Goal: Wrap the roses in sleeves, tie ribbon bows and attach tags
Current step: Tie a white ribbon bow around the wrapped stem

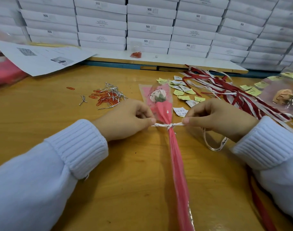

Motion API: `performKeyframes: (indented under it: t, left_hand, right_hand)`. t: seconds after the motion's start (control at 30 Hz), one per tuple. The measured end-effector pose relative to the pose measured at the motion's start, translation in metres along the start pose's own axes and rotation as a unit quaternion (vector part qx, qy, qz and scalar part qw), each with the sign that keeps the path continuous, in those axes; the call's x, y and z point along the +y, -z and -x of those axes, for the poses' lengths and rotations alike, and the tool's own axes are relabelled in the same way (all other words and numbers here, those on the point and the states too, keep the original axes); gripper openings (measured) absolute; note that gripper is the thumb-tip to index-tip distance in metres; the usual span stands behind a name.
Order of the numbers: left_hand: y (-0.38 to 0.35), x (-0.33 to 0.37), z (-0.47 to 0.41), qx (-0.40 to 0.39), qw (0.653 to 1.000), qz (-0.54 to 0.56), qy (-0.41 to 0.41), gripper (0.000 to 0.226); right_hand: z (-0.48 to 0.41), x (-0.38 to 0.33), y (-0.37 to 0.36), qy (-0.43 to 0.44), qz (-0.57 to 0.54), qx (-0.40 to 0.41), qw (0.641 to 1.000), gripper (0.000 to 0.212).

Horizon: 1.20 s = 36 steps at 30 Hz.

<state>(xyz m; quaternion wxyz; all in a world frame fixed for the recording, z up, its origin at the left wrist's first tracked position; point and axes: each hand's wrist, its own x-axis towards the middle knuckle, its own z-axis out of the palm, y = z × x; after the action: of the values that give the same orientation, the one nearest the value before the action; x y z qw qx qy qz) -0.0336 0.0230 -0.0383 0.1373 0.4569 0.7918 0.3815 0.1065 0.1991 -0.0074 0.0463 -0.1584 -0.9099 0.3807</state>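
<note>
- Fingers (150,121) of the left hand (125,119) are curled and pinch the left end of the white printed ribbon (164,125).
- Fingers (186,121) of the right hand (219,117) are curled and pinch the right end of the same ribbon; both ends run level, outward from the knot.
- The ribbon is knotted around the pink sleeve (175,155), just below its flared top, between the two hands.
- A free length of the ribbon passes under the right hand and loops on the desk (125,164).
- The rose (156,95) lies inside the sleeve, head pointing away from the person; the narrow tail of the sleeve runs toward the near edge of the desk.
- Tags (180,90), white and pale yellow, lie scattered just right of the rose head.
- Red and white ribbon lengths (225,90) lie in a loose pile right of the tags.
- A second wrapped rose (282,95) lies at the far right of the desk.
- Orange paper clips (105,100) and silver twist ties (114,90) form a heap left of the rose; one single clip (70,88) lies apart, further left.
- A printed sheet (42,57) rests at the far left, and stacked white boxes (150,27) fill the background.
</note>
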Motion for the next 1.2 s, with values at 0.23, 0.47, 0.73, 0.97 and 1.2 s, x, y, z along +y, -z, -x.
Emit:
performKeyframes:
  t: [0.23, 0.47, 0.73, 0.97, 1.2]
  left_hand:
    - [0.003, -0.004, -0.004, 0.039, 0.994, -0.098, 0.011, 0.017]
    - [0.0, -0.006, -0.007, 0.021, 0.977, -0.209, 0.02, 0.016]
    - [0.018, -0.003, -0.004, -0.044, 0.997, -0.024, 0.059, 0.029]
    - [0.038, 0.004, 0.004, -0.195, 0.977, 0.039, 0.072, 0.031]
    - [0.027, 0.004, 0.001, -0.02, 0.996, -0.049, 0.077, 0.024]
  right_hand:
    - [-0.002, 0.003, 0.0, -0.03, 0.071, -0.001, 0.997, 0.012]
    - [-0.004, 0.001, -0.003, -0.053, 0.126, -0.041, 0.99, 0.014]
    - [-0.007, 0.003, -0.012, -0.032, 0.11, -0.018, 0.993, 0.026]
    - [-0.003, 0.0, -0.01, -0.007, 0.104, -0.1, 0.989, 0.014]
    - [-0.003, -0.002, -0.017, 0.008, 0.086, -0.087, 0.992, 0.007]
